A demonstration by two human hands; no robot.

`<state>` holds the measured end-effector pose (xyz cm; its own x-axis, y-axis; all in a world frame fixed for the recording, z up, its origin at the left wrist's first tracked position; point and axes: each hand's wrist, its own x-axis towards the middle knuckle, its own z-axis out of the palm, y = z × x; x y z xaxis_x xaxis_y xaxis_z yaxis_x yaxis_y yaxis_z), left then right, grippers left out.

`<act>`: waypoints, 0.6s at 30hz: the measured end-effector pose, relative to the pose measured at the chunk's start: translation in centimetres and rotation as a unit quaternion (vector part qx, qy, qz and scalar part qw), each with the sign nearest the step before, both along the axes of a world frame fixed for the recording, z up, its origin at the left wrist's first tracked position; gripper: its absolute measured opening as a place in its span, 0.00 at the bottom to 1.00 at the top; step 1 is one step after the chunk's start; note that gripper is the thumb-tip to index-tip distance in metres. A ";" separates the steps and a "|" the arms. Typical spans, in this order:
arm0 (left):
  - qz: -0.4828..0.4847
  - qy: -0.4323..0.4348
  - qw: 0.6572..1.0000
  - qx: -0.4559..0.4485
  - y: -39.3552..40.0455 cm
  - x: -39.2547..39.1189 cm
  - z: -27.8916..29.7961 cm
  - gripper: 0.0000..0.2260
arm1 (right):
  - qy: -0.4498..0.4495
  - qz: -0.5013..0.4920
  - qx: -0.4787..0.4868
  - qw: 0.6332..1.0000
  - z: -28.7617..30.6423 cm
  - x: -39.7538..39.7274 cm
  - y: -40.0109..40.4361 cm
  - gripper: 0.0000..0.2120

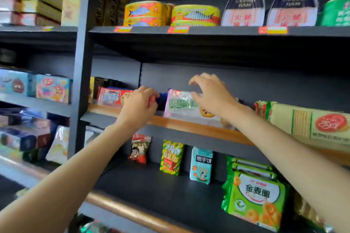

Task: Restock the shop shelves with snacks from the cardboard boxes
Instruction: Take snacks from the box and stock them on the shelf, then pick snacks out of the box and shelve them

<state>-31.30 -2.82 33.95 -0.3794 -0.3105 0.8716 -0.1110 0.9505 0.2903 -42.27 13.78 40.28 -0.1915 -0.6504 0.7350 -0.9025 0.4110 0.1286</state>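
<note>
On the middle shelf (189, 127) a red biscuit packet (110, 96) lies at the left. My left hand (139, 106) covers its right end, fingers curled over it so that red shows between them. Just to the right, a white packet with green lettering (180, 105) leans on the shelf's wooden front lip. My right hand (212, 94) hovers over its top right corner with fingers spread and arched, the thumb close to the wrapper and nothing gripped. No cardboard box is in view.
Fish cans (145, 13) and canned ham (244, 5) fill the shelf above. A long yellow noodle pack (306, 123) lies right of my right arm. Below stand small snack bags (171, 157) and green bags (255, 198). A dark upright post (83, 62) divides the bays.
</note>
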 end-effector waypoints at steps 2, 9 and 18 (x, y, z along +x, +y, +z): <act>-0.011 0.057 0.998 0.036 -0.1 3.9 -3.7 0.12 | -0.002 0.091 -0.021 0.996 -2.3 3.4 -1.1 0.11; 0.122 -0.133 0.943 0.279 -4.1 18.6 -25.3 0.10 | -0.204 0.266 0.236 0.912 -24.0 13.9 -5.8 0.14; 0.235 -0.478 0.705 0.469 -3.1 33.3 -45.3 0.12 | -0.356 0.164 0.601 0.697 -52.0 19.0 -14.4 0.22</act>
